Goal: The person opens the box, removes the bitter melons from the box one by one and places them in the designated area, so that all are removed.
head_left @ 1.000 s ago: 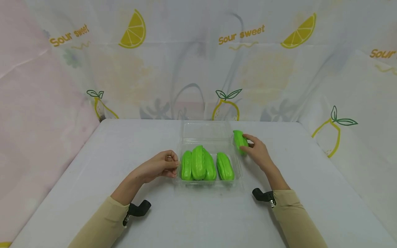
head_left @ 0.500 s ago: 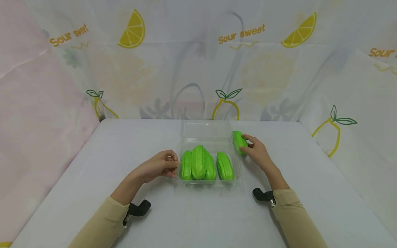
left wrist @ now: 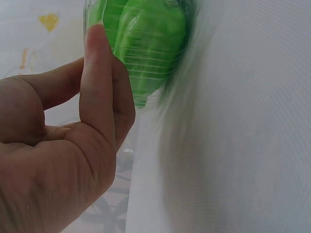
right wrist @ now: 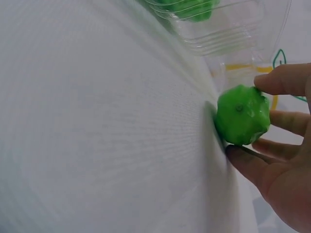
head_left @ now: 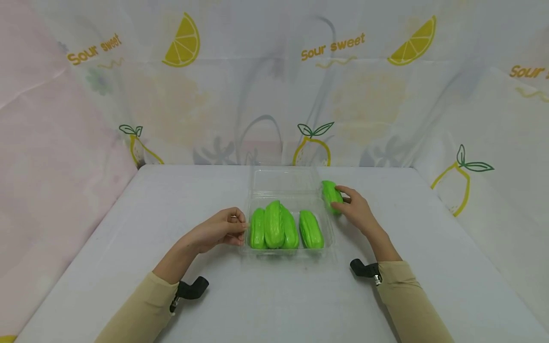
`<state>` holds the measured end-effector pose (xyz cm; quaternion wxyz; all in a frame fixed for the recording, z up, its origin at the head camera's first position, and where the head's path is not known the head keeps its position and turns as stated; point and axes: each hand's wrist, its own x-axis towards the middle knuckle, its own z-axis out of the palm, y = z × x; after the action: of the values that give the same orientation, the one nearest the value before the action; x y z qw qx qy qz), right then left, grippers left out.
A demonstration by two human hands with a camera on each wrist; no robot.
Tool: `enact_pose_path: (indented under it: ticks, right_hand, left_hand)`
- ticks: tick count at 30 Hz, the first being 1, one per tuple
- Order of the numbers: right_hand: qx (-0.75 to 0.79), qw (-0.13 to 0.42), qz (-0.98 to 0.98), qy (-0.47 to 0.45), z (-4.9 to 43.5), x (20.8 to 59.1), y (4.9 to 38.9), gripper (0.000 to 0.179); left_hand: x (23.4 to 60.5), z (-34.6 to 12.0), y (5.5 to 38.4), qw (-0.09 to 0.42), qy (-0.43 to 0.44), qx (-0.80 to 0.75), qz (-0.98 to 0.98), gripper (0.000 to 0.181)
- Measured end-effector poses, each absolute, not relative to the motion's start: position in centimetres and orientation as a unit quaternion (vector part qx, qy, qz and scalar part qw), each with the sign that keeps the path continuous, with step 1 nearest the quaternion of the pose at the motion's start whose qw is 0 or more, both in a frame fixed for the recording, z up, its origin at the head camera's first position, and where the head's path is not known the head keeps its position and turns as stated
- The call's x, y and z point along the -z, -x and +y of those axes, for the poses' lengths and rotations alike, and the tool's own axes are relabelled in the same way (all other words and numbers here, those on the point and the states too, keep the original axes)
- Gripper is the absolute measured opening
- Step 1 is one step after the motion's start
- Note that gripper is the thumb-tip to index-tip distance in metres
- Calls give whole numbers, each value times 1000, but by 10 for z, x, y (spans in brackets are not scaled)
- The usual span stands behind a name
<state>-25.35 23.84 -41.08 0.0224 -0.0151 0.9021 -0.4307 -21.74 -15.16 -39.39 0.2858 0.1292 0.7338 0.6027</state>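
Barely leftward over the last second: the loose ribbed gourd

Its far end is lying a touch nearer the clear plastic box, while the box is staying put. My right grip is pinching the gourd across its ribs, thumb and fingers pressing opposite flanks, probably to stop it rolling. It is lying just beyond the box's right wall, apparently on the surface. My left grip is pinching the box's left edge, presumably because such thin plastic is sliding easily. Four gourds are lying lengthwise inside, three crowding left with one riding high, so a gap is remaining before the fourth. The lid is standing folded back, leaving them uncovered.

Transparent walls are blurring where the plastic is ending. My right wrist view is showing the gourd end-on, hiding its length and cutting off part of my grip; my left is losing most of the box past the top edge, and overlapping fingers are hiding the exact pinch.
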Motion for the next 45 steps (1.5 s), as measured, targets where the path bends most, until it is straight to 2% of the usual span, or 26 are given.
enact_pose_path:
  ticks: [22,32,45]
  right_hand:
    - [443,34,896,15,239,407,252,67]
    - [430,18,902,22,240,403,251,66]
    - [423,-29,903,71,234,385,246,62]
  left_hand:
    - [395,-152,218,286,-126,-602,735,20]
    - [397,-152,219,284,-129,-601,735,22]
    - [395,-152,219,287,-123,-604,733,20]
